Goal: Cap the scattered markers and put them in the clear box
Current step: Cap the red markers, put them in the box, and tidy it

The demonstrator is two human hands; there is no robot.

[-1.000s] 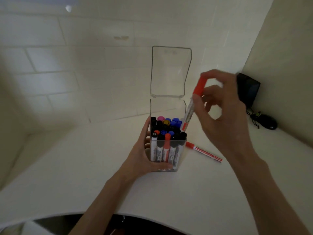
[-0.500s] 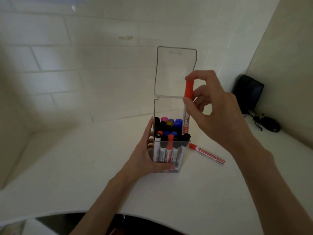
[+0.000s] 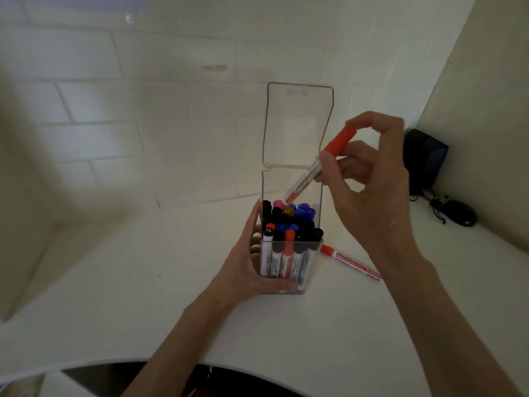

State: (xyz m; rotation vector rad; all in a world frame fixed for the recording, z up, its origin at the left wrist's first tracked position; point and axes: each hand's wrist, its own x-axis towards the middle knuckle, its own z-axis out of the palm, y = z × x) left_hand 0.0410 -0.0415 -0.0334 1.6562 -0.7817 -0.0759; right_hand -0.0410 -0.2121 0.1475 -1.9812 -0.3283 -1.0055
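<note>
Two hands busy: left hand (image 3: 246,270) grips clear box (image 3: 289,270); right hand (image 3: 372,179) pinches tilted red marker (image 3: 320,167).

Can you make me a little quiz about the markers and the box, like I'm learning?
1. True or false: the marker in the right hand has its red cap on.
2. Which hand grips the box? A. left hand B. right hand C. neither
3. Fill in: the loose marker on the table has a ___ cap.

Key: 1 true; 2 A; 3 red.
</note>
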